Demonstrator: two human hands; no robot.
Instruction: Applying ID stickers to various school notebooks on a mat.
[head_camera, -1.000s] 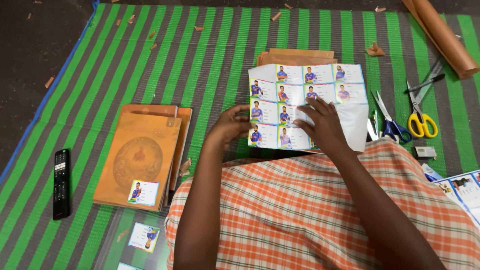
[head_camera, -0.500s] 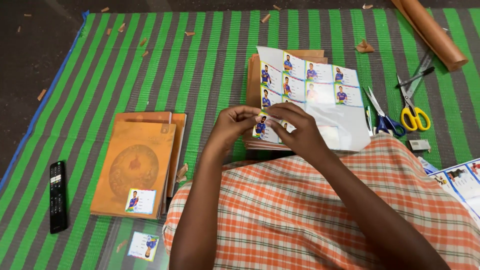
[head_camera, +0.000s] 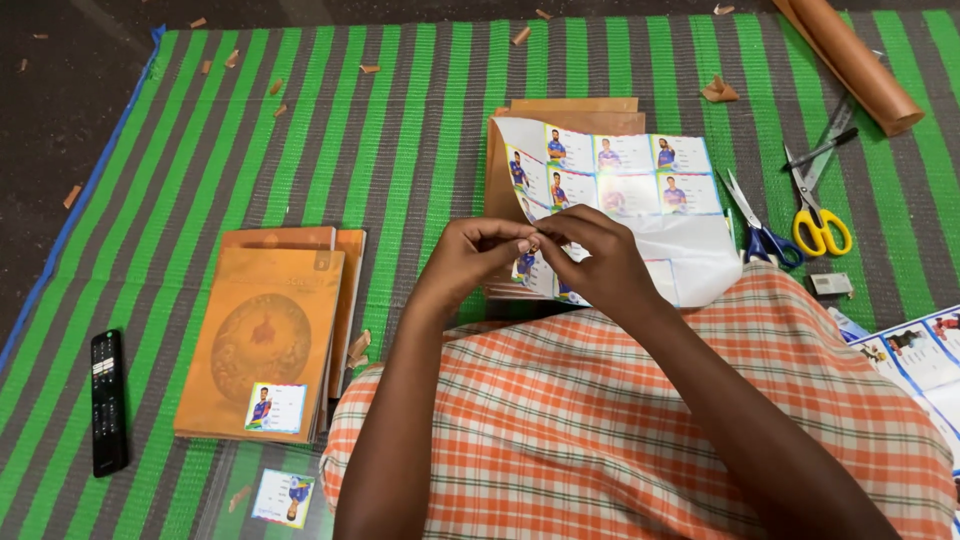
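Two hands (head_camera: 540, 245) pinching perhaps a sticker, sticker sheet (head_camera: 620, 190), scissors (head_camera: 815, 215) beside

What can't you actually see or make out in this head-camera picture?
- What the fingertips pinch: hidden between left hand and right hand.
- Lower part of the sticker sheet: covered by both hands.
- Second sheet: cut off by the right edge.
- Paper roll: cut off at the top edge.

left hand (head_camera: 470, 255), right hand (head_camera: 598, 258), fingers apparently pinched together, forearms converging
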